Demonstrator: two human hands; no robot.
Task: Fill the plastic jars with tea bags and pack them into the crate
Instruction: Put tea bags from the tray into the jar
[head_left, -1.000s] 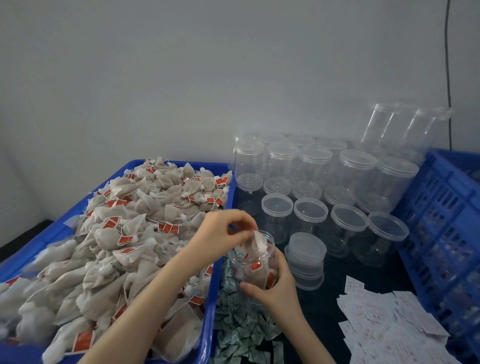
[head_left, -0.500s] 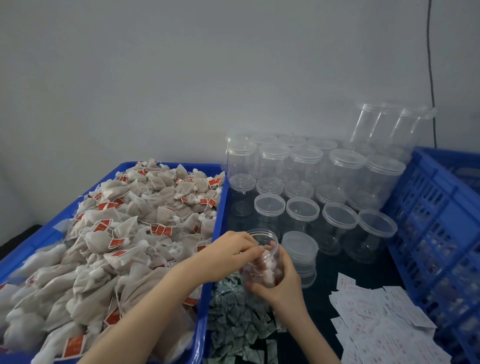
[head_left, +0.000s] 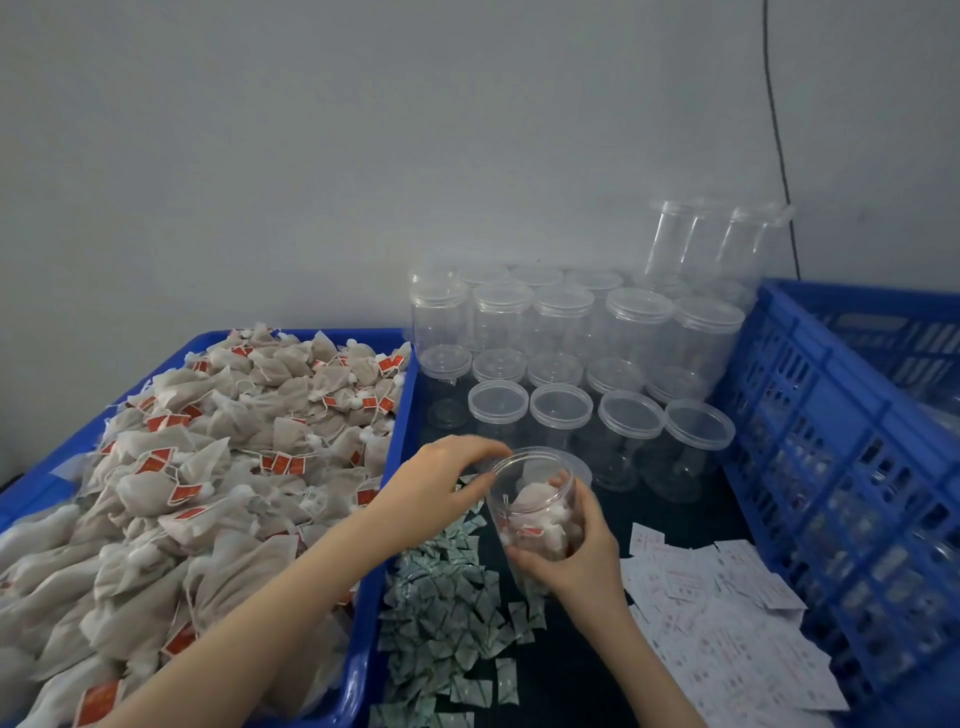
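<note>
Just right of the frame's middle, my right hand is wrapped around an open plastic jar tilted toward me, with several tea bags inside. My left hand rests at the jar's rim, fingers loosely curved and holding nothing. The heaped blue tray of tea bags fills the left, lidded empty jars stand behind, and the blue crate sits at the right edge.
</note>
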